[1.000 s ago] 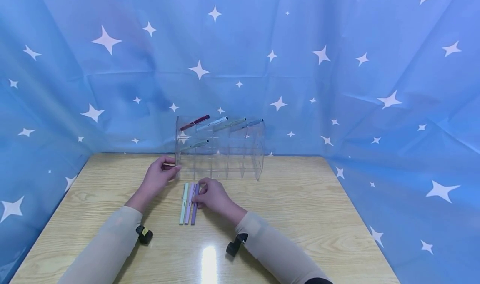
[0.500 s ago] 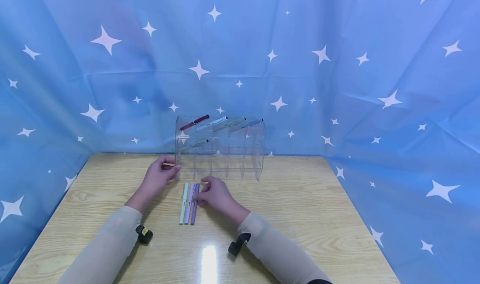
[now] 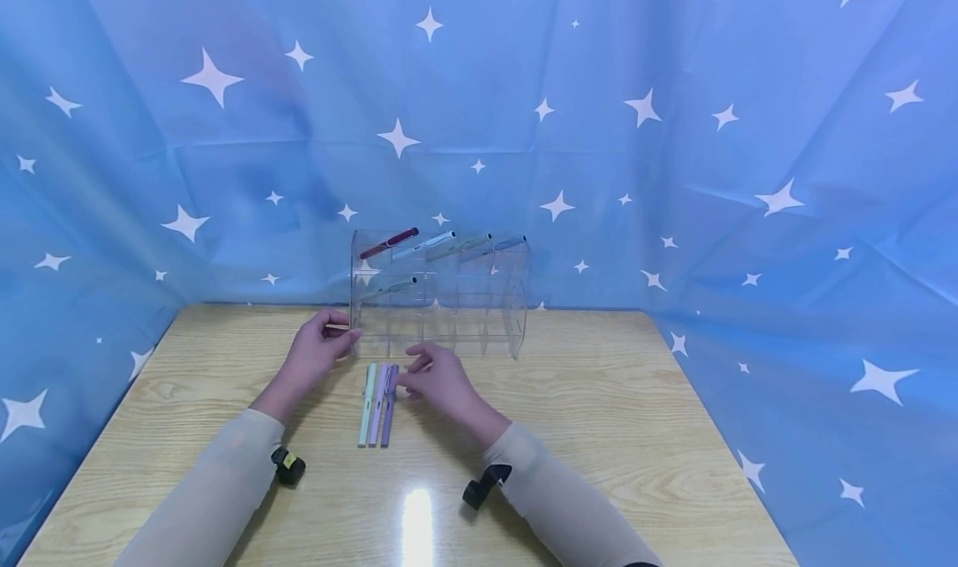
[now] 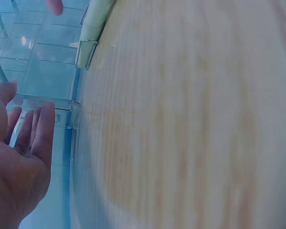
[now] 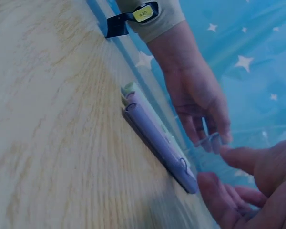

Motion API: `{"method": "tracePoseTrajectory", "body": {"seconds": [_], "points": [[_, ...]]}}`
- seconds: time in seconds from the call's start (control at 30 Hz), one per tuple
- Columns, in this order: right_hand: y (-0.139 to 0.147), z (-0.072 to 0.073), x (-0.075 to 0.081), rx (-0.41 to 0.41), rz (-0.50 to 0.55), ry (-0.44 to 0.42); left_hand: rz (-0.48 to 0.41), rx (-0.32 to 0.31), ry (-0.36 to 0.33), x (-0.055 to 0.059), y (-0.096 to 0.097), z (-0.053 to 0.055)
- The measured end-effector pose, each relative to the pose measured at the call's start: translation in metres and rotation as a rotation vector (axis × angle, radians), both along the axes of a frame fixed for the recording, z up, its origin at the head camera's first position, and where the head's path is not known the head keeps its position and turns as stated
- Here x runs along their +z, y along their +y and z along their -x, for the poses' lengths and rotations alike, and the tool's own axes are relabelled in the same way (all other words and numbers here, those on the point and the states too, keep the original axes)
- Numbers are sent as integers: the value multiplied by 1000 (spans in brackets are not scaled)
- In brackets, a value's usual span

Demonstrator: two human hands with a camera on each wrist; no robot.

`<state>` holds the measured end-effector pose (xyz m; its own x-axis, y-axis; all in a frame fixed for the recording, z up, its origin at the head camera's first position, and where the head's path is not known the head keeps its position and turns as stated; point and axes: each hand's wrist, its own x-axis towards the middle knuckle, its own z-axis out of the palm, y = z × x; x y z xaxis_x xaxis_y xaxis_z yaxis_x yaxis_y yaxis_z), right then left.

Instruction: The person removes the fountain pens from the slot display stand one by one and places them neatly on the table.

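Observation:
A clear tiered pen rack stands at the back of the table. My left hand holds its left edge between thumb and fingers, as the right wrist view also shows. In front of the rack lie three capped pens side by side: a mint pen, a lilac pen and a dark purple pen. Just right of the purple pen's clip end is my right hand, thumb and forefinger apart with nothing between them. In the right wrist view, its fingertips are close to the purple pen's end.
On the rack's top tier lean a dark red pen, a light blue pen, a green pen and a blue pen. Another green pen leans one tier lower. A blue starred curtain hangs behind the table.
My right hand has let go of the purple pen and drawn back a little to the right, its fingers spreading. The left hand and the three pens stay nearly where they were.

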<state>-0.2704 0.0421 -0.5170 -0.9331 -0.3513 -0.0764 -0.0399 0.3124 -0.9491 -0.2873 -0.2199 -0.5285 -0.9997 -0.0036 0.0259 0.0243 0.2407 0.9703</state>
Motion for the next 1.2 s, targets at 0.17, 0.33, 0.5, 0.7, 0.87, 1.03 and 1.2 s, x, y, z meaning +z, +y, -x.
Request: {"method": "tracePoseTrajectory", "body": {"seconds": [0.17, 0.33, 0.5, 0.7, 0.87, 1.03, 1.2], "points": [[5, 2, 1, -21, 20, 77, -4, -1, 5, 0, 1, 1], [7, 5, 6, -71, 32, 151, 7, -1, 4, 0, 0, 1], [3, 12, 16, -132, 59, 210, 20, 1, 0, 1, 0, 0], [-3, 27, 29, -190, 113, 301, 13, -6, -11, 3, 0, -1], [-11, 39, 41, -205, 154, 355, 10, 2, -8, 0, -1, -1], [-20, 52, 48, -188, 91, 393, 6, 0, -3, -1, 0, -1], [-27, 60, 50, -160, 108, 338, 0, -8, -1, -1, 0, -1]]}}
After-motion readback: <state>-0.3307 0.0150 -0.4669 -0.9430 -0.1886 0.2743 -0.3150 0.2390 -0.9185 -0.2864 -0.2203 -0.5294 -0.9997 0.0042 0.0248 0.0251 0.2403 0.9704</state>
